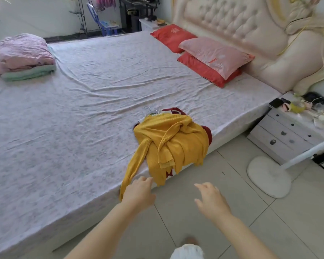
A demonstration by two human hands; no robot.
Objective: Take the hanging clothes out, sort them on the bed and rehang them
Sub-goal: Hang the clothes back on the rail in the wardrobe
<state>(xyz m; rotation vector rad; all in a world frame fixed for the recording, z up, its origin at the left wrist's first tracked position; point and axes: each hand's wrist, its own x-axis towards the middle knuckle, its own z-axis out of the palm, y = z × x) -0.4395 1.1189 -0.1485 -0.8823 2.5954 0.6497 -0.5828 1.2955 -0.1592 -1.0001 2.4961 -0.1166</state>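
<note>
Both arms are reaching forward toward the bed (82, 109) edge. Left hand (138, 191) is hovering at the dangling sleeve of the yellow knit sweater (168, 141), fingers loosely curled, grasping nothing; contact with the sleeve cannot be told. Right hand (210, 200) is hanging over the tiled floor (232, 212), fingers spread and released, apart from the clothes. The sweater is lying bunched at the near bed edge, one sleeve trailing off the side, sitting on top of a dark red garment (208, 132). Wire hangers (150, 111) are poking out at the collar end. Folded pink and green blankets (22, 57) are sitting at the far left corner. Red and pink pillows (211, 58) are resting by the tufted headboard (241, 25). White nightstand (288, 133) is standing beside the bed, a fan base (267, 174) on the floor near it.
</note>
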